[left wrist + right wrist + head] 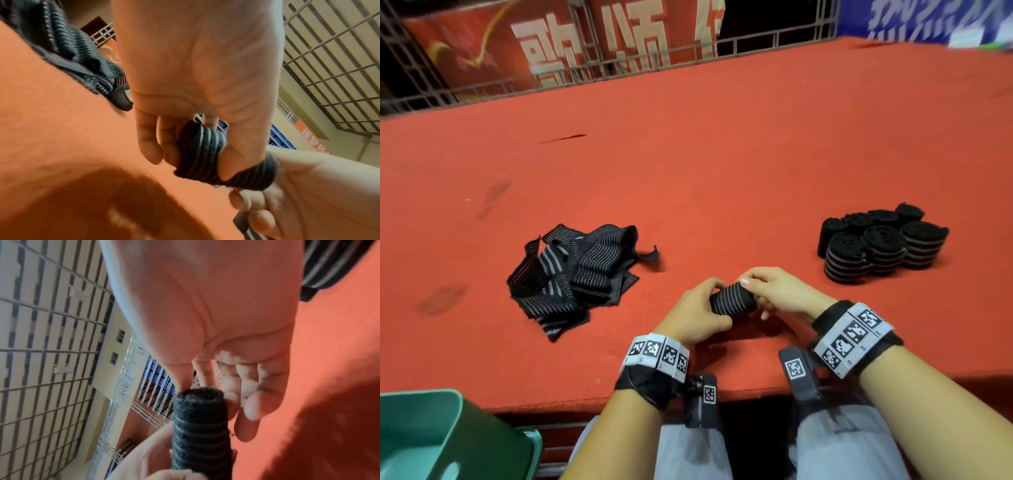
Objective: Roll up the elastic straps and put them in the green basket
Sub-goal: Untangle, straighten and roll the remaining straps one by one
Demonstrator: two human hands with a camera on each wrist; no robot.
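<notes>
Here the left hand (pixel 697 310) and right hand (pixel 779 291) each grip one end of a nearly wound strap (pixel 732 301) above the table (pixel 688 171). Keep tension even and edges aligned; the basket (pixel 431 435) waits lower left.

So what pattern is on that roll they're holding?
Black with thin pale stripes running around the roll; the head view shows it best.

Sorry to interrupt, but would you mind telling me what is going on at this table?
A person is rolling elastic straps. Both the left hand and the right hand grip one nearly rolled strap just above the red tabletop. A loose pile of unrolled straps lies to the left, and a cluster of finished rolls stands to the right. The green basket sits at the near left; no rolls show inside it.
</notes>
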